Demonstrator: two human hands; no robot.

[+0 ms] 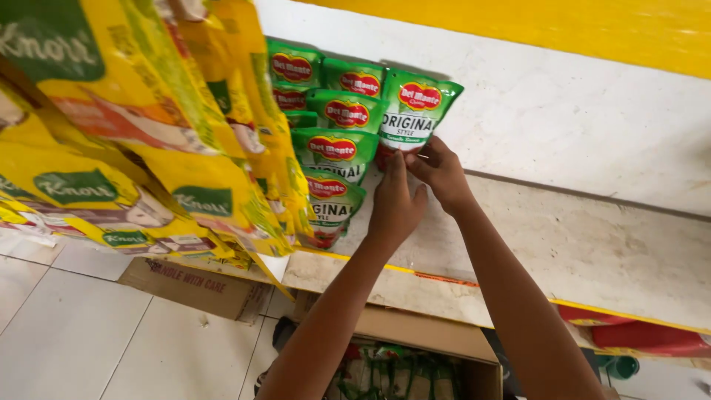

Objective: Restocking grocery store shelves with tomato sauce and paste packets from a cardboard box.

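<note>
both hands meet at the bottom edge of a green sauce pouch (415, 111) standing on the pale shelf (592, 244), just right of a row of matching green pouches (333, 148). the right hand (441, 172) pinches its lower corner; the left hand (394, 204) presses fingers against it, though its grip seems partly hidden. yellow packets (148, 133) hang at left, an open cardboard box (415, 348) below.
</note>
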